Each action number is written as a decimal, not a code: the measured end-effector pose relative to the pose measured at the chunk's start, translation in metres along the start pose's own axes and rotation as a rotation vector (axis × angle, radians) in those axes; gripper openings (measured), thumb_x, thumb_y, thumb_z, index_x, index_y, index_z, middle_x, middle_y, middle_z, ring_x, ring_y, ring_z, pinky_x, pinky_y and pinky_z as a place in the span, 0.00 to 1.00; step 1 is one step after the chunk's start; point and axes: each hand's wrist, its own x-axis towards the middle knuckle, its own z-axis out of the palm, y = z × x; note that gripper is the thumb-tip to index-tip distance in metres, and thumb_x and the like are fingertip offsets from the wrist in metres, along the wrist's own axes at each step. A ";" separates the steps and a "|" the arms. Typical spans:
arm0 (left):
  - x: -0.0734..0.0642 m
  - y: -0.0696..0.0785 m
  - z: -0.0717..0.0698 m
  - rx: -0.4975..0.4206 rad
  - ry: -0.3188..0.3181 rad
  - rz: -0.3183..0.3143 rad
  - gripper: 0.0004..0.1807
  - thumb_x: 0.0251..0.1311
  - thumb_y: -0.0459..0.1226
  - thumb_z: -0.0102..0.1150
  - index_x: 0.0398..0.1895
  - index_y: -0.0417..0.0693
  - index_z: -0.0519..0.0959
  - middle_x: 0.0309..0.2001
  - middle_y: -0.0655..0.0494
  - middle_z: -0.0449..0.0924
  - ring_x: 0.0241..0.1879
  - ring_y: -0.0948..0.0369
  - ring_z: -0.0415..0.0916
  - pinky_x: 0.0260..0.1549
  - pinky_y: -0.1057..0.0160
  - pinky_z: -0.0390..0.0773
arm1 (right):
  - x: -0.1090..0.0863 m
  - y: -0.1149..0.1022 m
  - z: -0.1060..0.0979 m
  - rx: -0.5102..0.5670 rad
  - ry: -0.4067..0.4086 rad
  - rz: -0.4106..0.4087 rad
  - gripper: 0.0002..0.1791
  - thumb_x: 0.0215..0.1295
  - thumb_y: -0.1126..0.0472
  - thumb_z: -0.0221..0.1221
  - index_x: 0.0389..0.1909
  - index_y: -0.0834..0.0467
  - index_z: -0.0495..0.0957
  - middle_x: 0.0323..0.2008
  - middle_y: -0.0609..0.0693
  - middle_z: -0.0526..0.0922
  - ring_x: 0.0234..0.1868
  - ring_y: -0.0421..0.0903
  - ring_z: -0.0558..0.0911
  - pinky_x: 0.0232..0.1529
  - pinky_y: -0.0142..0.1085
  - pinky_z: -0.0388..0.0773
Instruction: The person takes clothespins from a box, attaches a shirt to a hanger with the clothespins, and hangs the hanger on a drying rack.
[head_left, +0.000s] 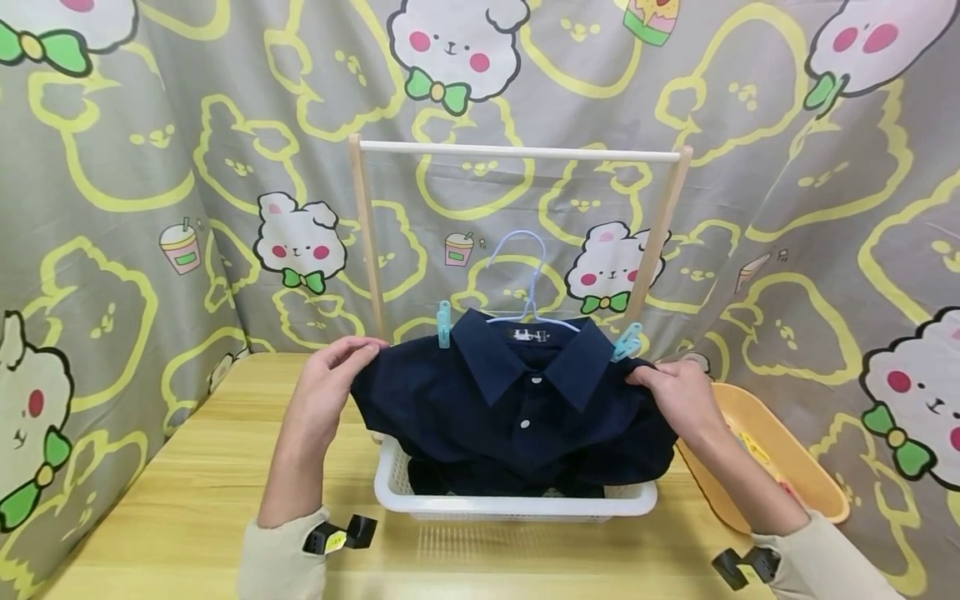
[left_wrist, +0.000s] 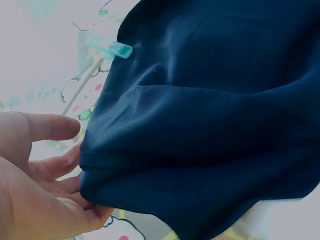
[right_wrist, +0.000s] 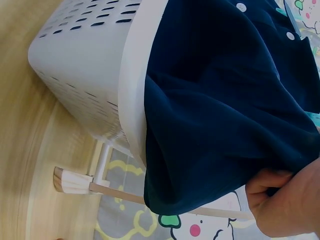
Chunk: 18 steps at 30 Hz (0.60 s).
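A navy short-sleeved shirt (head_left: 487, 417) with a collar and white buttons hangs on a pale blue hanger (head_left: 542, 267), its lower part down in a white basket (head_left: 517, 505). Light blue clothespins clip it at each shoulder, one on the left (head_left: 444, 325) and one on the right (head_left: 627, 342). My left hand (head_left: 341, 375) touches the sleeve at the left; the left wrist view shows its thumb apart from the other fingers, whose tips meet the sleeve's edge. With thumb and curled fingers, my right hand (head_left: 686, 396) pinches the cloth at the right shoulder.
Behind the basket stands a drying rack with wooden posts and a white top bar (head_left: 517, 152). An orange tray (head_left: 813, 471) with small colourful items is at the right on the wooden table (head_left: 187, 500). A patterned curtain (head_left: 247, 125) encloses the back and sides.
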 end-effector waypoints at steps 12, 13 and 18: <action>0.037 0.039 -0.020 0.280 -0.055 0.017 0.25 0.77 0.49 0.49 0.61 0.37 0.76 0.57 0.40 0.79 0.55 0.50 0.78 0.55 0.60 0.76 | -0.001 0.001 -0.002 -0.010 0.006 0.013 0.27 0.65 0.48 0.61 0.06 0.53 0.76 0.14 0.41 0.61 0.30 0.48 0.75 0.36 0.37 0.69; 0.042 0.043 -0.022 0.300 -0.059 0.015 0.26 0.77 0.49 0.48 0.62 0.37 0.74 0.58 0.39 0.79 0.57 0.49 0.77 0.56 0.57 0.76 | -0.001 0.002 -0.002 -0.009 0.005 0.016 0.27 0.65 0.48 0.61 0.07 0.53 0.78 0.14 0.41 0.62 0.32 0.48 0.75 0.37 0.37 0.69; 0.069 0.060 -0.030 0.435 -0.059 0.013 0.28 0.78 0.50 0.42 0.68 0.39 0.67 0.59 0.35 0.76 0.61 0.43 0.76 0.60 0.46 0.73 | -0.002 0.003 -0.003 0.006 0.006 0.029 0.26 0.65 0.48 0.60 0.07 0.53 0.78 0.12 0.41 0.64 0.36 0.49 0.72 0.38 0.38 0.68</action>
